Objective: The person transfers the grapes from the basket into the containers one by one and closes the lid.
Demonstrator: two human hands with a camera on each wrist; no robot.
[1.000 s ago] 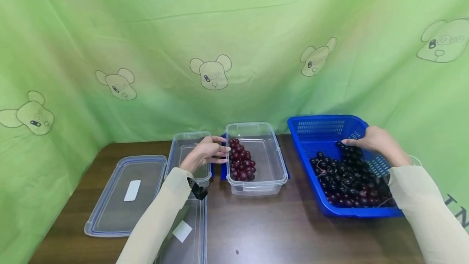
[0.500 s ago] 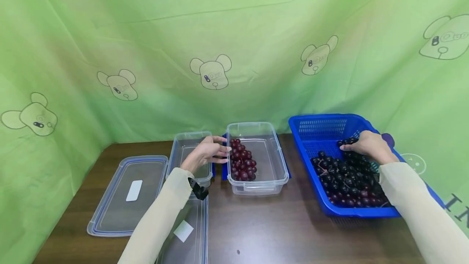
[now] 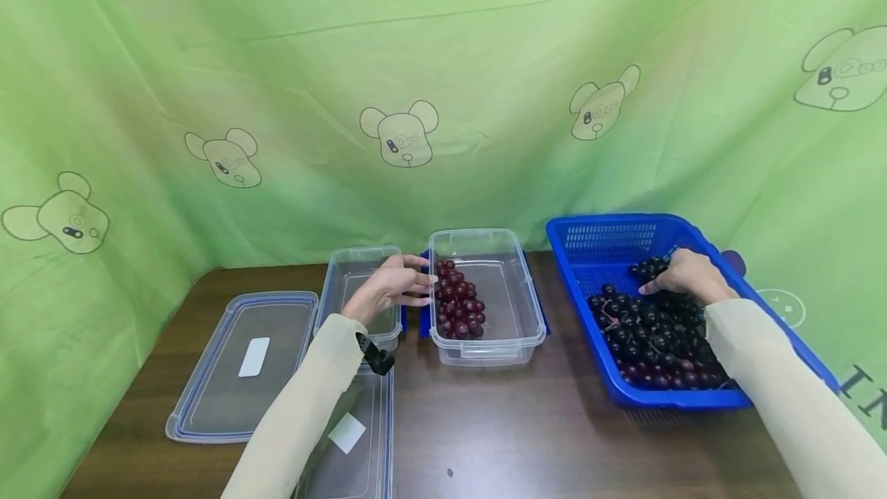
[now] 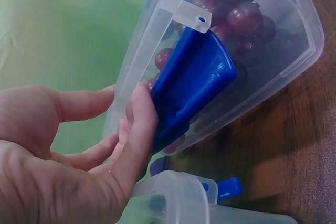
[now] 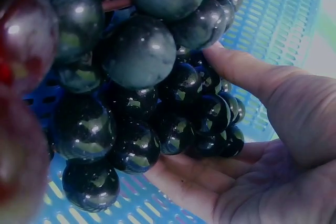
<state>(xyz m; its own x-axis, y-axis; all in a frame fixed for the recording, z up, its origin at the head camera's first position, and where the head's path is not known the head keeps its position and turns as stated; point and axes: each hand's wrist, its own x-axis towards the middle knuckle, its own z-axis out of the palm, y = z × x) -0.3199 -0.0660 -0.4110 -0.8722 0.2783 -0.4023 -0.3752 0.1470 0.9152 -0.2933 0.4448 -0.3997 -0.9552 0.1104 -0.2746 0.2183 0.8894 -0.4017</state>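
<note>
Gripping dark grapes (image 5: 176,132) in a blue basket (image 3: 606,237)

The person's right hand (image 3: 687,276) was inside the slotted basket, at the right of the table (image 3: 499,430). Its thumb pressed one side of the bunch and its fingers curved beneath the other. More dark grapes lay heaped around it, with reddish ones toward the near rim.

The left hand (image 3: 398,283) rested its fingers, nearly straight and spread, against the left side of a clear container (image 3: 504,299), beside a blue clip (image 4: 197,77). Red grapes (image 3: 460,306) lay along that side of the container. A smaller clear container (image 3: 349,272) stood just to its left, partly behind the left hand.

Two clear lids lay nearer the left edge: a blue-edged lid (image 3: 208,376), and a second lid (image 3: 367,406) partly under the left sleeve (image 3: 287,406). Each bore a white label. A green curtain (image 3: 485,98) printed with animal heads hung behind.
</note>
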